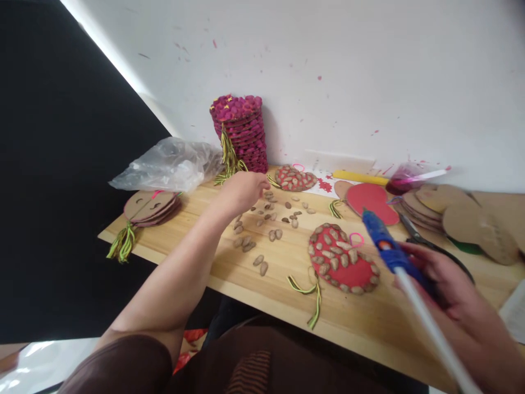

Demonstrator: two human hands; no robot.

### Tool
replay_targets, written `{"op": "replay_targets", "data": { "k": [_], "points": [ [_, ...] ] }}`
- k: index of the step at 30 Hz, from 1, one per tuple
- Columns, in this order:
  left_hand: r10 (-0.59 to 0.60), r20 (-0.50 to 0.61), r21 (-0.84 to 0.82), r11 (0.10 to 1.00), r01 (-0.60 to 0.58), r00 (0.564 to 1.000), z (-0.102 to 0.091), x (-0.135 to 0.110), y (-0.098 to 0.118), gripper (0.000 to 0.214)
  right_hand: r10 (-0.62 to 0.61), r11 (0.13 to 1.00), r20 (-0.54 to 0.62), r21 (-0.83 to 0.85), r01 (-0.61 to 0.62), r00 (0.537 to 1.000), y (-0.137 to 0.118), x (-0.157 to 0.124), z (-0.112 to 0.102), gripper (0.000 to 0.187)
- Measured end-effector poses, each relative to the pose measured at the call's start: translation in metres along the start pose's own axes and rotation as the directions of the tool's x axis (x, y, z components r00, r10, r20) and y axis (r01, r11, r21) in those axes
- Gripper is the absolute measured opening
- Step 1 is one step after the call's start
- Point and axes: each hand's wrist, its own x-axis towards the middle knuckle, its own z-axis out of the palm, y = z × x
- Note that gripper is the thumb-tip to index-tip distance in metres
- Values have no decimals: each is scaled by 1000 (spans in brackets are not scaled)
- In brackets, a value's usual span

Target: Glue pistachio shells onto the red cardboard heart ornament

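Observation:
My right hand is wrapped round a blue glue gun, and a long white glue stick comes out of its back end. The nozzle points over a red heart-shaped piece, partly covered with small brown nut-like shells and fitted with a pink loop and a yellow-green tassel. My left hand reaches to the far side of the loose shells scattered on the table. Its fingers are curled together; whether a shell is between them is hidden.
A shell-covered heart lies near the wall, beside a tall purple stack. A clear plastic bag and tasselled cardboard pieces are left. Plain red heart, scissors, yellow stick and cardboard shapes are right.

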Motion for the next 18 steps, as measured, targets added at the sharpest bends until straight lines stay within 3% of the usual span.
{"op": "replay_targets", "data": {
  "k": [3, 6, 9, 12, 18],
  "points": [
    [44, 48, -33, 999, -42, 998, 14, 1, -7, 23, 234, 905, -27, 370, -208, 972, -9, 4, -8, 46],
    [76, 70, -35, 997, -74, 995, 24, 1, -15, 19, 314, 681, 127, 661, -316, 941, -19, 6, -7, 33],
    [112, 112, -42, 993, -108, 987, 27, 0, -21, 18, 347, 487, 267, 768, -416, 899, -24, 6, -2, 21],
    [132, 153, -5, 991, -132, 979, 26, -1, -23, 18, 390, 447, 265, 782, -433, 882, -21, 6, 1, 16],
    [179, 196, 0, 983, -182, 964, 30, -1, -24, 13, 391, 516, 179, 770, -376, 903, -9, 3, 7, 17]
  ]
}}
